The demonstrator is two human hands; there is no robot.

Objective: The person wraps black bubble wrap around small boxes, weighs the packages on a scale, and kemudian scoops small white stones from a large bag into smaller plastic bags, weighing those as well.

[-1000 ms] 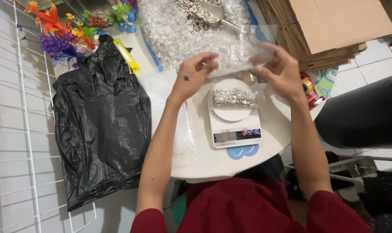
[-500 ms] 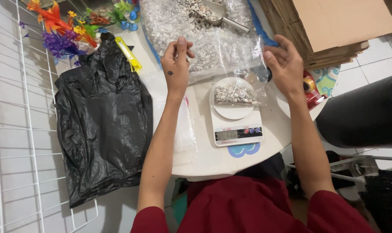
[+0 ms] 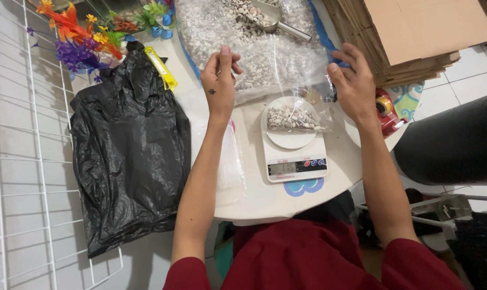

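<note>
Both grips released, left hand [image 3: 220, 80] lifted; pebble bag [image 3: 293, 117] rests between them.

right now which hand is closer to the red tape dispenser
Right. The right hand hovers just left of the red tape dispenser, by the table's edge. The left hand is far across the table, beyond the scale, over the big bag of pebbles.

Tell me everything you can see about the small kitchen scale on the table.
The kitchen scale is white, looks plastic, with a round platform above a dark display strip and three small coloured buttons. It lies flat on the white table, between the person's forearms. A small clear bag of pebbles lies on its platform. Neither hand touches the scale.
</note>
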